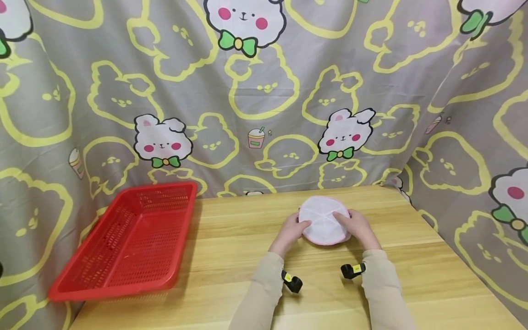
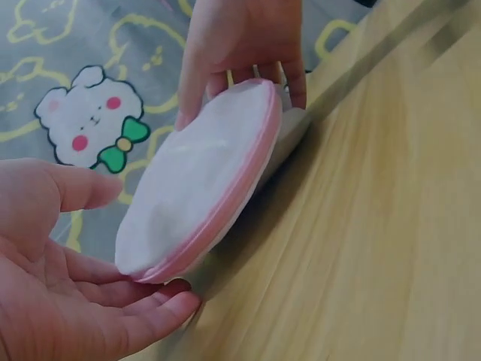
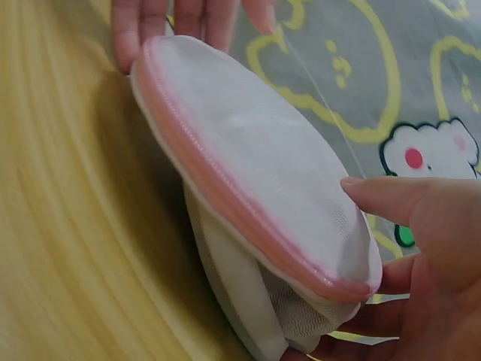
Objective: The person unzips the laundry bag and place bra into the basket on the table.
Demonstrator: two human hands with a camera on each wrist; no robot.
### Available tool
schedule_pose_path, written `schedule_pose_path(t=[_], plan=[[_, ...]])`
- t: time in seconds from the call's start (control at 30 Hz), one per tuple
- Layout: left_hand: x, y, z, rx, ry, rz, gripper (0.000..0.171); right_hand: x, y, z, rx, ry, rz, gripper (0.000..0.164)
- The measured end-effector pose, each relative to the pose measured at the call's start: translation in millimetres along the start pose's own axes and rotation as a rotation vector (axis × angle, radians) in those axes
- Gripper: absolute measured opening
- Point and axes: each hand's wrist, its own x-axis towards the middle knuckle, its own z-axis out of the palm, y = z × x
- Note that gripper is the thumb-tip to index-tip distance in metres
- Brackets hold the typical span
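Note:
A round, flat white mesh laundry bag (image 1: 322, 224) with a pink zip around its rim is between both hands, tilted close over the wooden table. My left hand (image 1: 292, 231) supports the rim from the left; in the left wrist view its fingers (image 2: 128, 301) lie extended under the edge while the thumb stands off the white face. On the opposite side, my right hand (image 1: 357, 225) grips the bag, thumb (image 3: 383, 197) against the face and fingers beneath. The right wrist view shows a pale band and grey mesh (image 3: 297, 308) below the zip.
A red plastic basket (image 1: 181, 247) with perforated walls stands at the table's left. The wooden tabletop (image 1: 231, 256) meets a grey patterned curtain (image 1: 247, 169) behind and at both sides. Each sleeve cuff carries a small black wrist camera (image 1: 293, 282).

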Motion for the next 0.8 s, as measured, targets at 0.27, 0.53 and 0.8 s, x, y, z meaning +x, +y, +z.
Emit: schedule_pose_path(t=[0.27,0.53,0.8], plan=[[-3.6,2.0,-11.4,0.020,0.030,-0.005,0.049,0,-7,10,-0.052,0.020,-0.050,0.071],[-2.6,1.3,-24.7,0.035,0.072,-0.020,0.050,-2,-17,17,-0.045,0.026,-0.066,0.068],[-2.6,0.6,-40.3,0.067,0.099,-0.040,0.047,-6,-23,28,-0.060,0.025,-0.082,0.068]])
